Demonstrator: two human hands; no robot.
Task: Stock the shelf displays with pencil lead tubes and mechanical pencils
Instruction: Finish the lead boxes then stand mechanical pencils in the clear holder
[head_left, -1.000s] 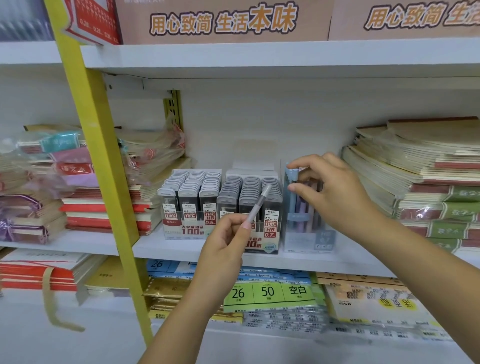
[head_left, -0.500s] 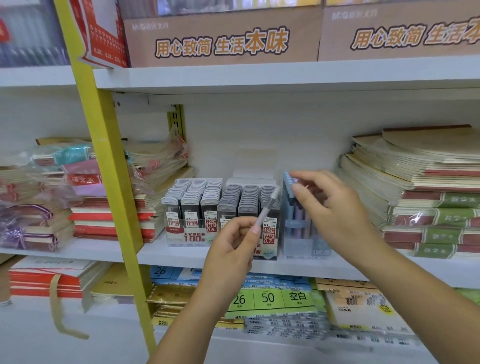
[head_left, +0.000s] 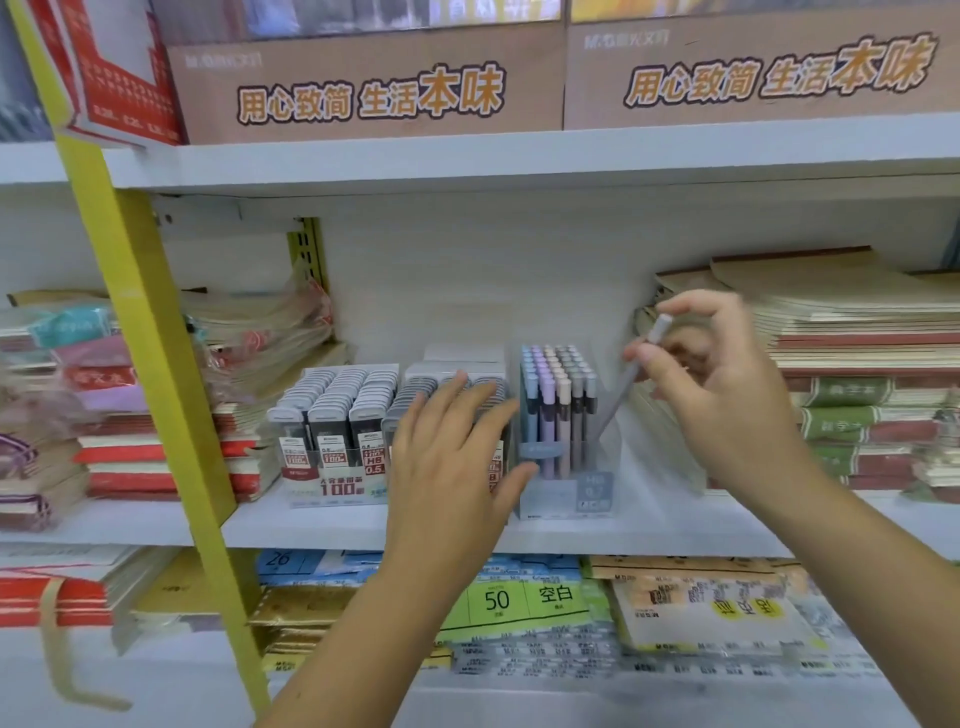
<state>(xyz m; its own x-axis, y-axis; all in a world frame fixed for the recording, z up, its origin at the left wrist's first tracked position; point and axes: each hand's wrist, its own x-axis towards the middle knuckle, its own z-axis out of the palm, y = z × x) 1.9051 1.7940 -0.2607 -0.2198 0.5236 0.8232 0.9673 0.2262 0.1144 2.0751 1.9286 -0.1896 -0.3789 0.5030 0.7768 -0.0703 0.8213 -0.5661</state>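
Mechanical pencil (head_left: 618, 400) tipped into clear display box (head_left: 566, 501).
Pinched in the right hand (head_left: 727, 400); left hand (head_left: 452, 462) empty, fingers (head_left: 441, 400) spread. Next, probably straighten and lower it.

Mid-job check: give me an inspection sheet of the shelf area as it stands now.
Surface: white shelf, stocked.
Job's things: two lead tube boxes, full rows; pencil box beside them, rows upright; one grey pencil tilted at its right side.
Clutter: notebook stacks both sides.
Hands: left hand open in front of the lead tube boxes; right hand pinches the grey pencil.
Cables: nothing seen.
Surroundings: yellow post, cardboard boxes above, packs below.
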